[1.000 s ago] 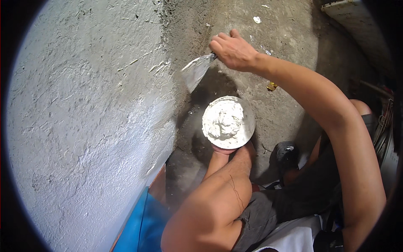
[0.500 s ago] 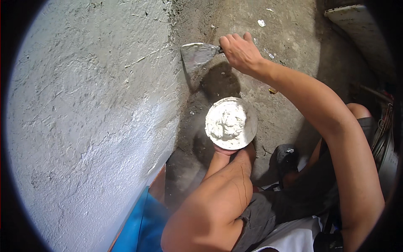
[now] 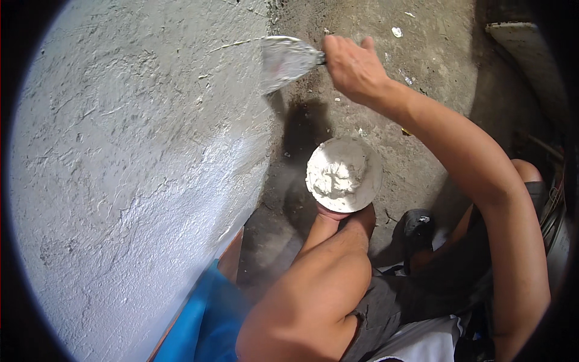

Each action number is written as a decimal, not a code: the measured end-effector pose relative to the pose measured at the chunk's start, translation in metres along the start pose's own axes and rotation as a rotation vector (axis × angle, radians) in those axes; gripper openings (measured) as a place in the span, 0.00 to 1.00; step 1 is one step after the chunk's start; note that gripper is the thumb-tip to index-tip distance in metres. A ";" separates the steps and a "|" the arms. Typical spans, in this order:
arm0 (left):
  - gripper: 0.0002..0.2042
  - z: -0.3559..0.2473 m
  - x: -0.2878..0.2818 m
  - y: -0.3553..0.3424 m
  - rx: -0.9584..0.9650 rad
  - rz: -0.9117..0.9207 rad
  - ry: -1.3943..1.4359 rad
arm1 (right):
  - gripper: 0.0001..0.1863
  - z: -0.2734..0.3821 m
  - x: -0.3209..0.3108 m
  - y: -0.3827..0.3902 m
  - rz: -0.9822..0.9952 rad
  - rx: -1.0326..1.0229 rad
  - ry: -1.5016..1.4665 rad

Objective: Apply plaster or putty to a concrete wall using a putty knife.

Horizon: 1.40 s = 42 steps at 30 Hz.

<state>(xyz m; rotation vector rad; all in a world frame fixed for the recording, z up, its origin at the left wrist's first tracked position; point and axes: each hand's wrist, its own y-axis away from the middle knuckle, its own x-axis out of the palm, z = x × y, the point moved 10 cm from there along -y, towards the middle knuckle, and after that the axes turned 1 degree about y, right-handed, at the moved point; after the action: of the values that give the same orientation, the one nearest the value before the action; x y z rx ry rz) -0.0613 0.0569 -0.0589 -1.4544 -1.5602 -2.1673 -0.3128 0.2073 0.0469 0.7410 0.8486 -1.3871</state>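
Your right hand (image 3: 357,69) grips the scraper (image 3: 286,63) by the wall (image 3: 151,151); your left hand (image 3: 332,212) meets the bowl (image 3: 377,172) of paste (image 3: 333,176), partly hidden, its grip impossible to tell.

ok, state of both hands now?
Left hand: under the dish, mostly hidden; open or closed can't be told.
Right hand: closed, holding the scraper.

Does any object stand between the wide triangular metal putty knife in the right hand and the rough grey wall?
Nothing visible does: the putty knife in the right hand has its wide edge at the wall, and the round white paste tub sits lower in view, outside that path.
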 end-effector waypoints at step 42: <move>0.32 -0.007 -0.024 0.005 -0.012 0.065 0.108 | 0.08 -0.025 0.023 0.017 0.169 -0.116 -0.019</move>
<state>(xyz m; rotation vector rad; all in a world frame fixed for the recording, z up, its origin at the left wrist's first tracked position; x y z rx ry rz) -0.0498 0.0390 -0.0730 -1.3475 -1.4475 -2.1826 -0.2983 0.2179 0.0139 0.6927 0.8257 -1.1833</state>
